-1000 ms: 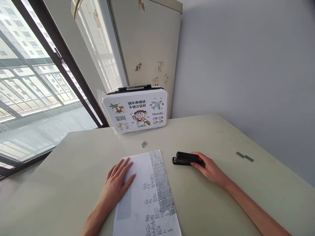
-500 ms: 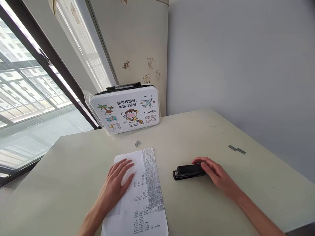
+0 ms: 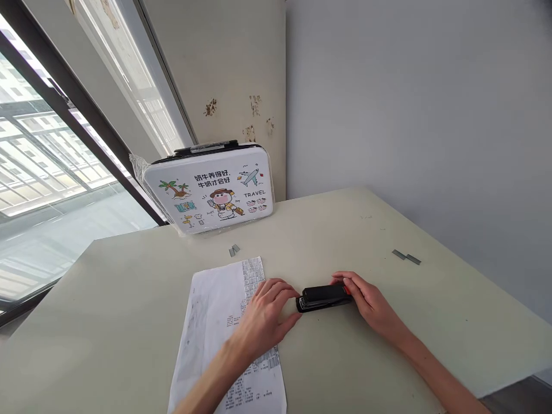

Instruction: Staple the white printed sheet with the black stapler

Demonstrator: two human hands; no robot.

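Observation:
A black stapler (image 3: 323, 296) lies on the table with its nose pointing left. My right hand (image 3: 366, 299) holds its rear end, thumb and fingers closed round it beside a small red part. My left hand (image 3: 269, 313) reaches over the right edge of a printed paper (image 3: 211, 299). Its thumb and fingers are apart, on either side of the stapler's nose; whether they touch it I cannot tell. Dense print runs down the paper's right side, partly hidden under my left hand and forearm.
Two short staple strips (image 3: 234, 250) lie beyond the paper, and two more staple strips (image 3: 406, 256) lie at the right. A white cartoon-printed case (image 3: 211, 190) in clear plastic stands at the back of the table (image 3: 107, 322). A window (image 3: 52, 155) is on the left, a grey wall (image 3: 409, 115) behind.
My left hand has moved right, off the middle of the paper to the stapler's nose. My right hand stays on the stapler's rear. The whole view has shifted slightly.

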